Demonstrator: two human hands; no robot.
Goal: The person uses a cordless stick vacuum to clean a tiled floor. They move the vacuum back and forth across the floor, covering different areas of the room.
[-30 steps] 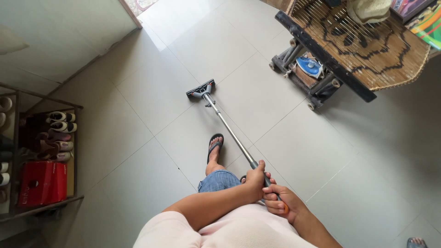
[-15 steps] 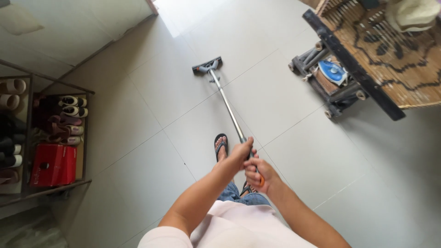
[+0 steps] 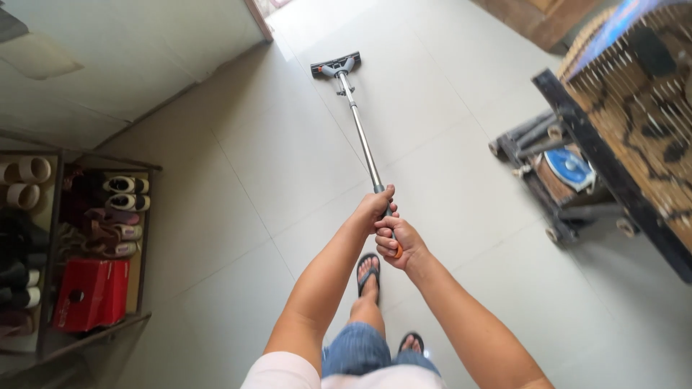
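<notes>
Both hands are gripping the upper end of the mop pole. The left hand is wrapping closed around the metal shaft; the right hand is clenching the orange end grip just below it, the two hands touching. The pole is slanting away across the tiled floor, and the mop head is lying flat on the tiles near the far wall. A shoe rack is standing at the floor's left edge, a wheeled cart at its right.
</notes>
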